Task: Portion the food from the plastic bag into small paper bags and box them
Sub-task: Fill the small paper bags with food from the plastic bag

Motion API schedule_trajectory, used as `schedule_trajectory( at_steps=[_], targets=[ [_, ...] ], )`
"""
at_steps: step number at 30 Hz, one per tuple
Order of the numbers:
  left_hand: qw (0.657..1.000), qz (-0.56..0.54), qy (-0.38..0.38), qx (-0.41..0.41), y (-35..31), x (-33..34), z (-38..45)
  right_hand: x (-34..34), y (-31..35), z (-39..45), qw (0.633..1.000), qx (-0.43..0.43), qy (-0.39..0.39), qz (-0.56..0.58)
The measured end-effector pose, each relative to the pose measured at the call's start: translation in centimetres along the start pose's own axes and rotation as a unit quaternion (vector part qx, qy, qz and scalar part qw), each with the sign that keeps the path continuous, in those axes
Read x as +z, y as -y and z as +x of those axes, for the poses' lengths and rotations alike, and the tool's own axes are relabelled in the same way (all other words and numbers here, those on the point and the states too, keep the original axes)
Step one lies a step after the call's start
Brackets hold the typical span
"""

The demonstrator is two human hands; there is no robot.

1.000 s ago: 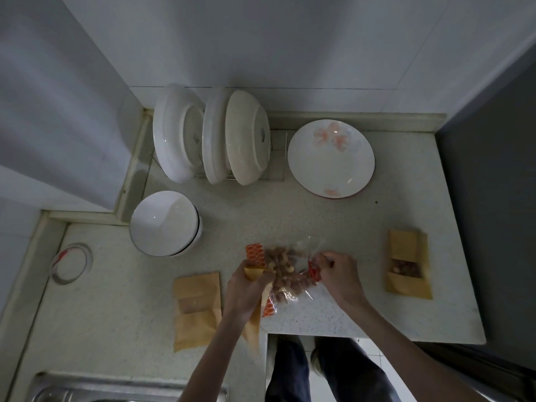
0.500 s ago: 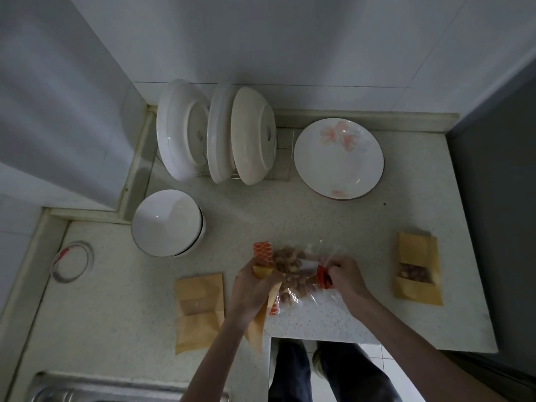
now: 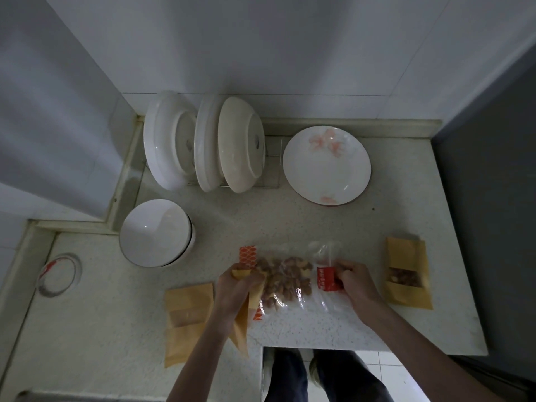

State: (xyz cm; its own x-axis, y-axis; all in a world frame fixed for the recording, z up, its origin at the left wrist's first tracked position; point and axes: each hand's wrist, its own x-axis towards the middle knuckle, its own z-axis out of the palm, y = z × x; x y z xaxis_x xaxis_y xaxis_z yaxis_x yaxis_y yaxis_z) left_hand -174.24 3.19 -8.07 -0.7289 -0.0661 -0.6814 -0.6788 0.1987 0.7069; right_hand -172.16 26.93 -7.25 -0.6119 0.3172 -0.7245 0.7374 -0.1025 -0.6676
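Lying crosswise on the speckled counter [image 3: 319, 227], crinkly clear plastic bag [image 3: 290, 282] of nuts, left hand [image 3: 235, 288] pinching its end plus a tan paper bag [image 3: 242, 323], right hand [image 3: 352, 282] gripping its red label.

paper bag [image 3: 242, 320] partly behind left hand [image 3: 232, 288], forearms cropped

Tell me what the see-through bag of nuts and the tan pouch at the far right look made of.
See-through bag of nuts: thin glossy plastic film, since it crinkles and shows glare. Tan pouch: matte kraft-like paper, apparently with a clear window showing nuts.
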Motion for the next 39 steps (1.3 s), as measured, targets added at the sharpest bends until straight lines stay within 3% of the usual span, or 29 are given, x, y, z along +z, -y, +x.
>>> schedule_trajectory(
  at_steps=[15, 30, 35, 39],
  targets=[
    [1.000, -0.009, 0.014, -0.013, 0.4, -0.2, 0.4, -4.5, -0.8, -0.6, 0.997, -0.010, -0.078, 0.029],
    [0.999, 0.040, -0.025, -0.027, 0.3, 0.0, 0.7, -8.2, -0.6, -0.6, 0.989, -0.003, -0.120, 0.083],
    [0.993, 0.109, -0.032, 0.027, -0.6, -0.1, -0.1, -10.2, 0.0, -1.2, 0.987, -0.004, -0.137, 0.081],
    [0.971, 0.204, -0.081, 0.092, -1.6, -0.3, -1.4, -11.2, 1.7, -2.0, 0.990, -0.025, -0.132, 0.053]
  ],
)
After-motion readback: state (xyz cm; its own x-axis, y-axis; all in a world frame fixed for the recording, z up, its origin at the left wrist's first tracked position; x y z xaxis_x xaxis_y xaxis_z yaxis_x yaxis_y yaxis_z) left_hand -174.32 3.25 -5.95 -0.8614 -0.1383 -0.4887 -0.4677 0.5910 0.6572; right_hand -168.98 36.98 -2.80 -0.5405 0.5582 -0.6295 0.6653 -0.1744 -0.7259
